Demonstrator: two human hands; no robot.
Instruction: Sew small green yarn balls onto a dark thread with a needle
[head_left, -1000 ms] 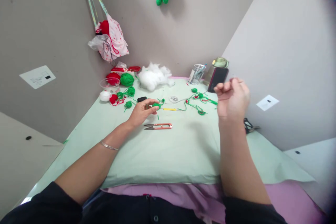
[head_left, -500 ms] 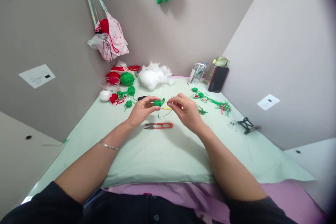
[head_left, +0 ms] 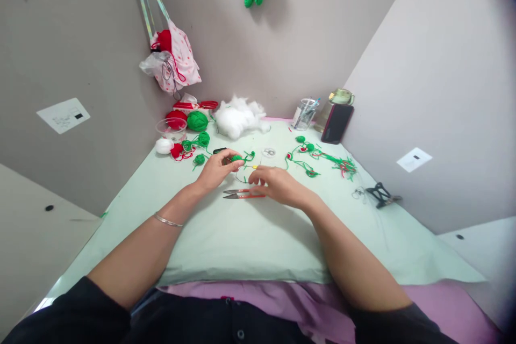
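Note:
A small green crocheted piece [head_left: 237,158] is pinched in my left hand [head_left: 220,167], above the middle of the table. My right hand [head_left: 274,185] is just over the handles of the orange thread snips [head_left: 242,194], its fingers curved and slightly apart; whether they touch the snips I cannot tell. The snips lie flat, blades to the left. A dark thread loops down between my hands. A hook with a yellow handle [head_left: 255,167] shows just behind my right fingers, partly hidden.
White stuffing [head_left: 237,118] lies at the back, with green yarn [head_left: 197,121] and a clear tub [head_left: 171,130] to its left. At the back right stand a cup of pens [head_left: 304,115] and a phone [head_left: 337,124]. Yarn scraps [head_left: 344,166] and a black stand [head_left: 381,195] are on the right.
My right hand has moved down and toward me, from beside the green piece to the snips. My left hand still holds the green piece. The view has shifted slightly.

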